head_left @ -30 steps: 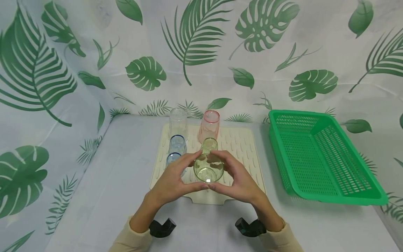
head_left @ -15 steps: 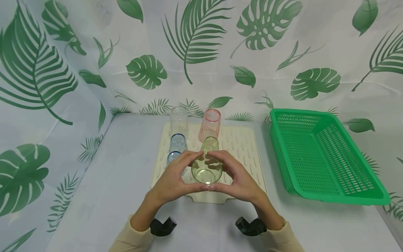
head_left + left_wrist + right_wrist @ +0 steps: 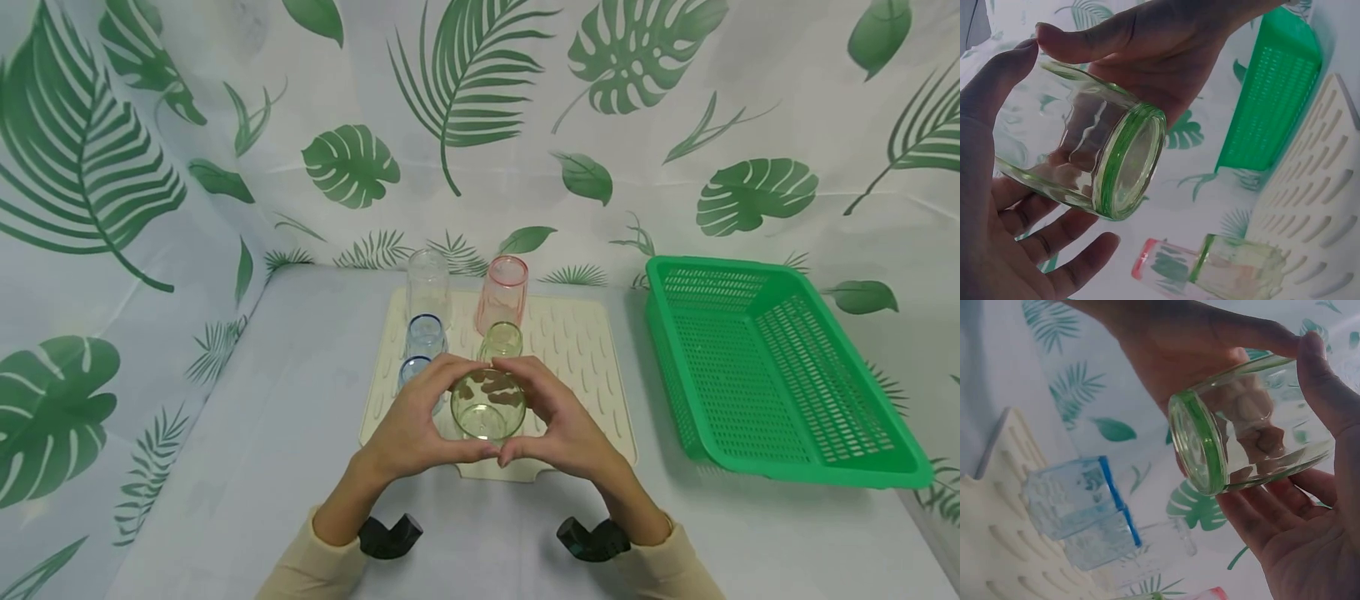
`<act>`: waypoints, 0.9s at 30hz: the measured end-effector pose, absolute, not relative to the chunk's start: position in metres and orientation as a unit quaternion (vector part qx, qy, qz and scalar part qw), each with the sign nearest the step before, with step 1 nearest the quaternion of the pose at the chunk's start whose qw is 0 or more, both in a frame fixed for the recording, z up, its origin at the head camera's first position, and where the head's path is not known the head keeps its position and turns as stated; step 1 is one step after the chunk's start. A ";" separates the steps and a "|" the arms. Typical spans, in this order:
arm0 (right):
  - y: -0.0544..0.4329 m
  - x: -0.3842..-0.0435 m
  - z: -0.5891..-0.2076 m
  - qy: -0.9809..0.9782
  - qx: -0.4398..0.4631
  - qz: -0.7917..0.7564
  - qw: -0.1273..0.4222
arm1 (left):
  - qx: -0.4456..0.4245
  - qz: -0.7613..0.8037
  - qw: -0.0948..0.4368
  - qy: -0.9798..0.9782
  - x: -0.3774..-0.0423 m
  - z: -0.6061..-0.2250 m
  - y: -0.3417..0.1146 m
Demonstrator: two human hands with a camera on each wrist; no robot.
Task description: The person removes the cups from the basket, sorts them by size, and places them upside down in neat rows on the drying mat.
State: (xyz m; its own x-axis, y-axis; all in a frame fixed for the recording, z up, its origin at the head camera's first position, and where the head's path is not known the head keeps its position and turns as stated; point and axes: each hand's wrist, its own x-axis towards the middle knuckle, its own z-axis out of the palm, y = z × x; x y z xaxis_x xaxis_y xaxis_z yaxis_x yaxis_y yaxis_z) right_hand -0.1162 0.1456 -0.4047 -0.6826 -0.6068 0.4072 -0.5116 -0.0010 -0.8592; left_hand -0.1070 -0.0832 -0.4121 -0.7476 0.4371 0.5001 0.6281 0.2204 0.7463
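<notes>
Between both hands is a pale green drinking glass [image 3: 487, 408], held above the front of a cream draining mat [image 3: 581, 375]. My left hand [image 3: 417, 418] curls round its left side and my right hand [image 3: 561, 421] round its right, with the thumb tips close together at the near side. The left wrist view shows the thick green base of the glass [image 3: 1079, 137] facing away from me; its mouth points up towards the head camera. Just beyond the hands stands another green glass [image 3: 503, 338], partly hidden by the fingers.
On the mat's left stand two blue-rimmed glasses [image 3: 426, 333] and a taller clear glass [image 3: 428, 287]. A pink glass [image 3: 502, 296] is behind the standing green one. To the right lies a green plastic basket [image 3: 750, 383]. A leaf-patterned cloth [image 3: 480, 108] backs the table.
The held glass has shifted slightly left, and the right hand a little with it. Both hands keep their grip. The view has tilted slightly, so the surroundings sit marginally higher.
</notes>
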 end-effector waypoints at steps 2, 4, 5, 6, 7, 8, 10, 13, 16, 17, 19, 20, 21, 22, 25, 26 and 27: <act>0.145 -0.117 -0.406 0.707 -0.394 -0.586 0.044 | -0.345 -0.524 0.097 -0.773 -0.108 -0.412 -0.083; 0.143 -0.118 -0.408 0.710 -0.390 -0.585 0.049 | -0.345 -0.527 0.101 -0.770 -0.108 -0.412 -0.083; 0.142 -0.119 -0.410 0.712 -0.386 -0.583 0.052 | -0.345 -0.529 0.102 -0.769 -0.108 -0.412 -0.083; 0.141 -0.119 -0.411 0.715 -0.383 -0.583 0.056 | -0.344 -0.531 0.105 -0.767 -0.108 -0.412 -0.083; 0.140 -0.120 -0.414 0.717 -0.380 -0.581 0.060 | -0.343 -0.532 0.107 -0.767 -0.108 -0.412 -0.083; 0.139 -0.121 -0.416 0.720 -0.377 -0.579 0.065 | -0.342 -0.532 0.109 -0.766 -0.108 -0.412 -0.083; 0.136 -0.122 -0.421 0.724 -0.371 -0.577 0.077 | -0.340 -0.532 0.114 -0.767 -0.108 -0.411 -0.083; 0.132 -0.123 -0.430 0.728 -0.365 -0.572 0.098 | -0.334 -0.524 0.122 -0.774 -0.108 -0.411 -0.084; 0.128 -0.123 -0.436 0.732 -0.368 -0.564 0.108 | -0.330 -0.518 0.130 -0.779 -0.107 -0.411 -0.087; 0.127 -0.123 -0.438 0.732 -0.369 -0.562 0.109 | -0.328 -0.517 0.132 -0.780 -0.107 -0.411 -0.087; 0.126 -0.124 -0.441 0.731 -0.377 -0.558 0.107 | -0.325 -0.516 0.135 -0.781 -0.107 -0.410 -0.088; 0.125 -0.124 -0.442 0.731 -0.379 -0.558 0.105 | -0.325 -0.516 0.136 -0.780 -0.107 -0.410 -0.088; 0.125 -0.124 -0.443 0.729 -0.382 -0.559 0.103 | -0.324 -0.517 0.137 -0.780 -0.107 -0.409 -0.089; 0.125 -0.124 -0.443 0.727 -0.383 -0.561 0.103 | -0.324 -0.517 0.138 -0.780 -0.107 -0.409 -0.089; 0.126 -0.125 -0.443 0.720 -0.387 -0.567 0.099 | -0.320 -0.522 0.137 -0.779 -0.106 -0.407 -0.090; 0.127 -0.125 -0.442 0.718 -0.386 -0.570 0.100 | -0.320 -0.523 0.138 -0.778 -0.106 -0.406 -0.090; 0.127 -0.125 -0.441 0.717 -0.384 -0.573 0.100 | -0.320 -0.523 0.139 -0.778 -0.106 -0.406 -0.091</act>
State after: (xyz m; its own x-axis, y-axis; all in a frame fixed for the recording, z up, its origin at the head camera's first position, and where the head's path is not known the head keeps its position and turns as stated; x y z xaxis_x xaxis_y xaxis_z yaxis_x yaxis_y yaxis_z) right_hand -0.1250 0.1273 -0.4414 -0.6845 -0.6660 0.2966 -0.4362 0.0481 -0.8985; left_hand -0.1063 -0.0911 -0.4061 -0.7569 0.3520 0.5507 0.6429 0.2496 0.7241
